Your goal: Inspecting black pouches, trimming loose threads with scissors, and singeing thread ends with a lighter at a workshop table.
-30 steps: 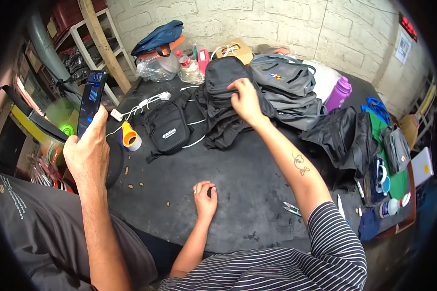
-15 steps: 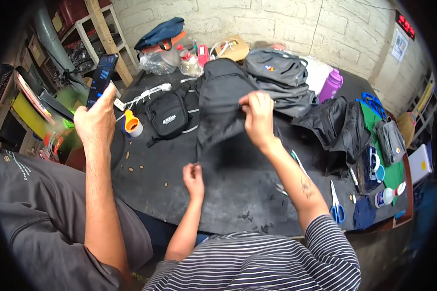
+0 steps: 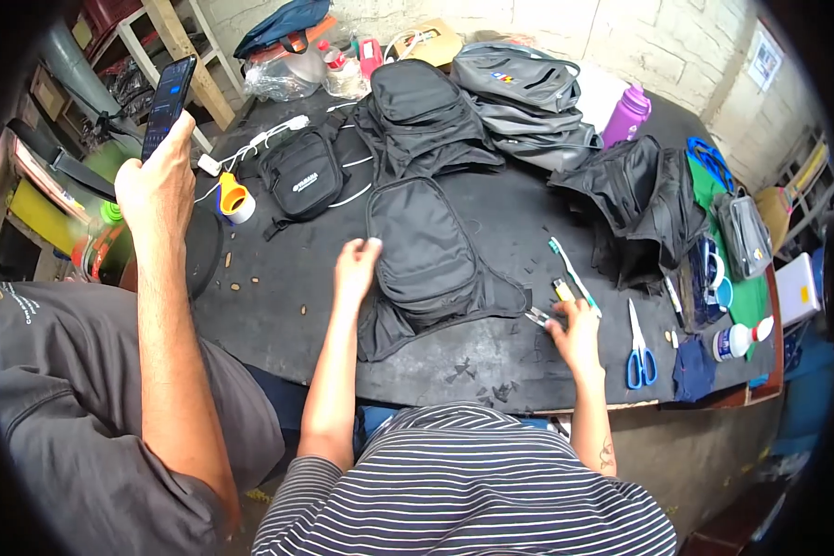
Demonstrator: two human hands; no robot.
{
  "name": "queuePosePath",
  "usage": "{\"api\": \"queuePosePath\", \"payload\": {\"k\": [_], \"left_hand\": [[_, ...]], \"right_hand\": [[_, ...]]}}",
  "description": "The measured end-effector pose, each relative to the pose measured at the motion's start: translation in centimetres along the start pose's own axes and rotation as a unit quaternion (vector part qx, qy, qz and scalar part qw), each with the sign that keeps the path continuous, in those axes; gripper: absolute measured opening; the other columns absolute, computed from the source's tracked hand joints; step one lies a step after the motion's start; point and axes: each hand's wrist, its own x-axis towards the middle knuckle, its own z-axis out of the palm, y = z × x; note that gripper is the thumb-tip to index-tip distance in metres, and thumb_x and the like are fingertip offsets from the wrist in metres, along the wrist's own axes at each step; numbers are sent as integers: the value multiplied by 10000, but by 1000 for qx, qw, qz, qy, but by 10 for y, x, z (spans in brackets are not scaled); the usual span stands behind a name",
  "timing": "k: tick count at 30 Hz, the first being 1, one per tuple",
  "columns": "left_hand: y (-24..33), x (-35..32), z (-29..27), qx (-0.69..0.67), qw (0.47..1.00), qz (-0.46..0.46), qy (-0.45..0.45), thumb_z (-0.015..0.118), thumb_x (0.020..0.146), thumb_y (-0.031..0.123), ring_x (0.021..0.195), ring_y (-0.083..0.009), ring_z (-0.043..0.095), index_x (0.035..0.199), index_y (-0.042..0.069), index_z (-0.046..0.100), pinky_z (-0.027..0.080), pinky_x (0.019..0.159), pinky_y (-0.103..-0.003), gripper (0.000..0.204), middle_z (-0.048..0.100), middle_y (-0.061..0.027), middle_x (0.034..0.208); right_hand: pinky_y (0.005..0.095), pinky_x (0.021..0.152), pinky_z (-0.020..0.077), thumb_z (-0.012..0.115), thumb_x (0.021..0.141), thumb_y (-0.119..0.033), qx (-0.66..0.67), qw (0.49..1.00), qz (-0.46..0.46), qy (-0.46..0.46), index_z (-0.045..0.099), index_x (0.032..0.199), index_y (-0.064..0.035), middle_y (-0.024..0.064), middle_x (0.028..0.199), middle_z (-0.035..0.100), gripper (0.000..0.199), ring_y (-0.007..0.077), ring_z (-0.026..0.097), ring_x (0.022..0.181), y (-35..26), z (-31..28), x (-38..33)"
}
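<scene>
A black bag panel (image 3: 422, 243) with a rounded, piped front and side flaps lies flat on the table before me. My left hand (image 3: 352, 273) is at its left edge, fingers slightly apart, thumb close to the piping. To the right of the panel, my right hand (image 3: 579, 338) reaches low over the table with thumb and forefinger spread. Its thumb is at the handle end of small metal thread snips (image 3: 537, 317). Just beyond that hand lie a yellow lighter (image 3: 563, 290) and a green-and-white toothbrush (image 3: 573, 269).
Blue-handled scissors (image 3: 640, 357) lie right of my right hand. Behind the panel are another black bag piece (image 3: 417, 97), stacked grey backpacks (image 3: 519, 83) and a small black pouch (image 3: 304, 176). At left, another person's hand (image 3: 162, 190) holds a phone (image 3: 167, 107).
The black panel, raised in my right hand before, now lies flat on the table. My right hand has let go and moved right and nearer, to the snips. My left hand has moved to the panel's edge.
</scene>
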Motion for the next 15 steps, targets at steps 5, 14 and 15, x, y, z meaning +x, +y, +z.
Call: {"api": "queuePosePath", "payload": {"k": [5, 14, 15], "left_hand": [[61, 7, 7, 11, 988, 98, -115, 648, 781, 67, 968, -315, 637, 1075, -61, 579, 473, 841, -373, 328, 641, -242, 989], [150, 18, -21, 152, 902, 389, -108, 646, 769, 84, 974, -279, 571, 1087, 37, 628, 434, 893, -356, 321, 627, -116, 967], [148, 8, -12, 124, 896, 413, -102, 678, 741, 100, 964, -311, 556, 1041, 47, 632, 436, 861, -384, 309, 624, -126, 959]], "right_hand": [[422, 842, 415, 775, 659, -126, 2, 999, 47, 5, 593, 1024, -82, 129, 991, 510, 411, 328, 497, 937, 23, 10, -21], [402, 786, 441, 731, 695, -109, 54, 996, 53, -39, 633, 871, -17, 136, 916, 570, 221, 318, 536, 875, 15, 0, -9], [403, 789, 442, 717, 706, -100, 43, 997, 46, -35, 630, 864, -5, 144, 914, 570, 204, 326, 541, 877, 17, -1, -7]]}}
